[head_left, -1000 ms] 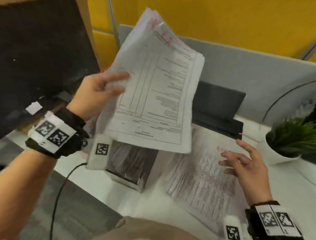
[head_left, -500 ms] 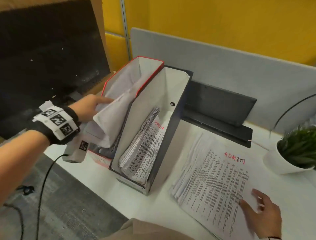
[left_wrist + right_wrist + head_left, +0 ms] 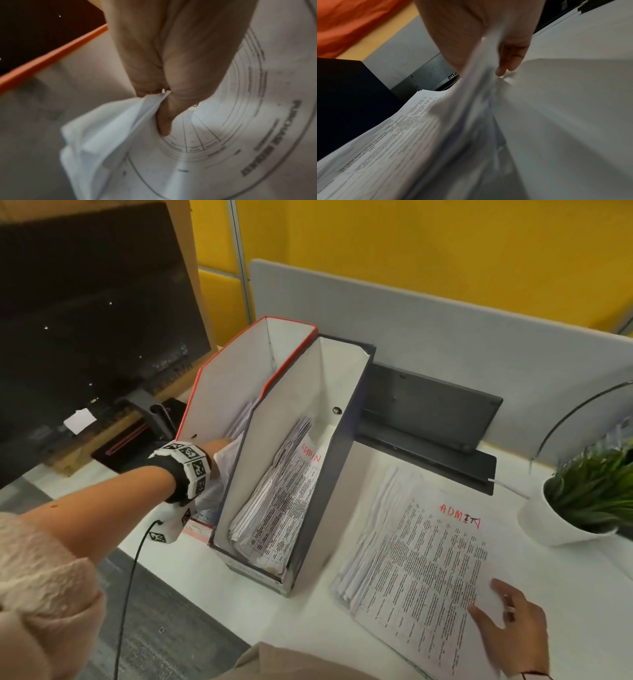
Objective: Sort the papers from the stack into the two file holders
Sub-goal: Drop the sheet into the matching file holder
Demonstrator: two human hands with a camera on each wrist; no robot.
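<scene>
Two file holders stand side by side on the white desk: a red-edged holder [image 3: 239, 364] on the left and a dark blue holder [image 3: 342, 405] with ADMIN papers [image 3: 284, 498] in it. My left hand [image 3: 219, 446] reaches into the red-edged holder and, in the left wrist view, my left hand [image 3: 163, 94] pinches a sheaf of form papers [image 3: 102, 135] between thumb and fingers. The paper stack [image 3: 421, 559], its top sheet marked ADMIN in red, lies to the right. My right hand [image 3: 507, 621] is at its near right corner; the top sheet [image 3: 479, 94] rises blurred between thumb and fingers [image 3: 510, 60].
A potted plant [image 3: 582, 501] in a white pot stands at the right. A dark flat device [image 3: 428, 412] lies behind the stack against the grey partition [image 3: 445, 330]. A black screen [image 3: 85, 320] fills the left. A black cable [image 3: 130, 577] hangs over the desk's near edge.
My left hand has brought the form papers down from in front of the camera into the red-edged holder. My right hand slid to the stack's near right corner and took up the top sheet.
</scene>
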